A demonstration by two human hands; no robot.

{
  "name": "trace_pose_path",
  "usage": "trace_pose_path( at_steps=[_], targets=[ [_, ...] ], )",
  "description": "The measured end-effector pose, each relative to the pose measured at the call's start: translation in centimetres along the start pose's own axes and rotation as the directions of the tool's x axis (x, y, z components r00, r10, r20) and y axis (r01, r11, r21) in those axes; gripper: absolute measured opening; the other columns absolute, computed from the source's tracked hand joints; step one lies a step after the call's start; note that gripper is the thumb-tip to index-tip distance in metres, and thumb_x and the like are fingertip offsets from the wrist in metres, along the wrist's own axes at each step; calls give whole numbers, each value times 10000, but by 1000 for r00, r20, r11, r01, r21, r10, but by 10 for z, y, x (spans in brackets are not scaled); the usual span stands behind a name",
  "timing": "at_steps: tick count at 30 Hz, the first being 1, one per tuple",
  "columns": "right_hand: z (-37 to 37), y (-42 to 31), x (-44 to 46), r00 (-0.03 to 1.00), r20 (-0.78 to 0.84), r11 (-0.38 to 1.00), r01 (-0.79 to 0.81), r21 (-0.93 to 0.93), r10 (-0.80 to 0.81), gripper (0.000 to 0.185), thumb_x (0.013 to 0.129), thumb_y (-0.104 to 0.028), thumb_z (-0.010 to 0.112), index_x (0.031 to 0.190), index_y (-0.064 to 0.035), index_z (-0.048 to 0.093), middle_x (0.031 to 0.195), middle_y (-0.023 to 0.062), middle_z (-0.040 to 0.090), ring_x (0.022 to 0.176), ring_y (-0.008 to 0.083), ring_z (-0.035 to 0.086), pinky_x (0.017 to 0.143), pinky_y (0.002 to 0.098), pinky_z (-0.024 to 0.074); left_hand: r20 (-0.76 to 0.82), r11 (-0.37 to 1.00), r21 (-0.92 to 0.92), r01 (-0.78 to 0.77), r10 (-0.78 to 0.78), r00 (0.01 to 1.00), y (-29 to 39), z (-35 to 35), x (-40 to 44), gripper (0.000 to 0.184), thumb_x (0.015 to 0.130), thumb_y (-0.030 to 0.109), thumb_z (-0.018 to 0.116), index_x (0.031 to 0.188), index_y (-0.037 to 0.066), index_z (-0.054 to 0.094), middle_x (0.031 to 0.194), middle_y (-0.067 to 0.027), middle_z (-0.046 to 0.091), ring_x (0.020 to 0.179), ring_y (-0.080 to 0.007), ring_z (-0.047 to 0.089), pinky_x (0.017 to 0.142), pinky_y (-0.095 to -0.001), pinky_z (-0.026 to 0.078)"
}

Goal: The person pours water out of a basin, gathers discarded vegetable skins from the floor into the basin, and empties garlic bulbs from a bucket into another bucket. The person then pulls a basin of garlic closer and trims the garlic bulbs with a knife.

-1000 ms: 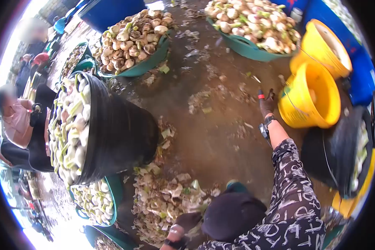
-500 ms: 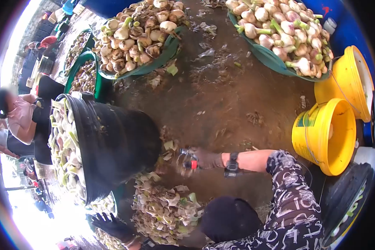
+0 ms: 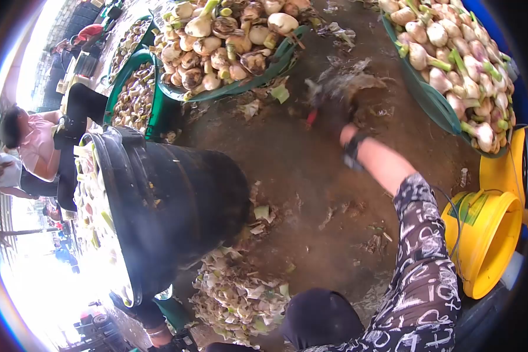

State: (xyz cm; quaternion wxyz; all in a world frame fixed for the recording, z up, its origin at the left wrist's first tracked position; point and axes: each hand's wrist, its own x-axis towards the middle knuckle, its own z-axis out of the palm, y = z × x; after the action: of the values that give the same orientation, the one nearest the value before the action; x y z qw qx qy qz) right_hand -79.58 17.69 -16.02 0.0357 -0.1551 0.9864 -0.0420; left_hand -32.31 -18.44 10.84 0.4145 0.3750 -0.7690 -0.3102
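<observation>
The blurred right hand [image 3: 333, 102] is reaching over the littered floor [image 3: 311, 205] between garlic tubs; the left hand [image 3: 139, 312] is lying near a black bucket [image 3: 182, 199]. How open either hand is, or what it is holding, is unclear.

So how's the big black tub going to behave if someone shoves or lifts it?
Probably heavy: the black tub is filled to the rim with pale bulbs. It narrows toward its base, so a high push may tip it rather than slide it. The bulbs look loosely piled, so a jolt could spill some.
</observation>
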Motion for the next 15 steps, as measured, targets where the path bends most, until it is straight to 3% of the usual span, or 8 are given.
trace_pose_path(
  at_steps=[1,4,6,7,10,12,14,15],
  targets=[
    [-11,-34,-44,982,-187,991,-12,131,36,683,680,-404,601,1233,-45,423,1237,177,444,1144,385,392,911,592,292,-26,1000,-20,7,-7,1000,3,2,0,501,888,274,412,1326,76,272,1305,-90,338,1195,-244,344,995,-399,307],
    [-42,-66,-86,918,-235,914,363,179,-318,726,676,-418,608,1278,-82,381,1271,187,402,1174,409,348,923,540,328,-139,950,-266,162,-204,969,22,14,-9,522,885,281,420,1328,61,253,1321,-104,317,1206,-258,333,1014,-405,280],
    [-64,-78,-41,878,364,847,81,525,-310,785,685,-475,599,1333,-147,304,1338,185,310,1215,457,258,905,521,360,-117,989,-107,106,-119,986,5,-2,-11,554,861,239,480,1324,48,242,1321,-121,309,1209,-266,328,1017,-410,279],
    [-17,-78,21,761,423,801,206,562,-492,793,680,-507,596,1335,-168,307,1337,184,315,1224,448,249,926,530,331,-103,994,-82,65,-74,992,3,-4,-9,583,837,206,522,1319,37,241,1315,-132,311,1208,-269,329,1014,-410,284],
    [8,-119,79,937,14,917,338,211,-348,641,722,-458,550,1251,-120,421,1231,221,424,1131,415,382,923,518,324,-29,988,127,-83,87,996,6,-4,-8,661,784,154,617,1306,7,239,1300,-160,315,1204,-276,332,1008,-408,297],
    [8,-153,92,952,-303,984,86,159,-34,620,692,-444,577,1214,-124,477,1186,230,468,1113,391,409,939,516,294,84,885,402,-233,218,972,5,-12,-7,686,774,177,636,1305,2,238,1297,-165,317,1202,-280,334,1005,-406,300],
    [21,-171,90,905,-388,967,-84,240,175,648,647,-455,619,1206,-152,496,1175,226,478,1128,375,389,962,520,258,128,836,474,-276,245,961,19,-4,-9,718,757,193,660,1304,-2,238,1294,-171,317,1201,-286,335,1005,-408,300],
    [22,-174,91,989,-146,975,63,211,-32,660,644,-452,614,1210,-135,491,1201,232,451,1129,388,377,965,521,253,126,823,496,-277,248,961,21,-2,-10,731,748,196,669,1303,-5,237,1293,-175,317,1200,-293,335,1007,-409,295]
  ],
)
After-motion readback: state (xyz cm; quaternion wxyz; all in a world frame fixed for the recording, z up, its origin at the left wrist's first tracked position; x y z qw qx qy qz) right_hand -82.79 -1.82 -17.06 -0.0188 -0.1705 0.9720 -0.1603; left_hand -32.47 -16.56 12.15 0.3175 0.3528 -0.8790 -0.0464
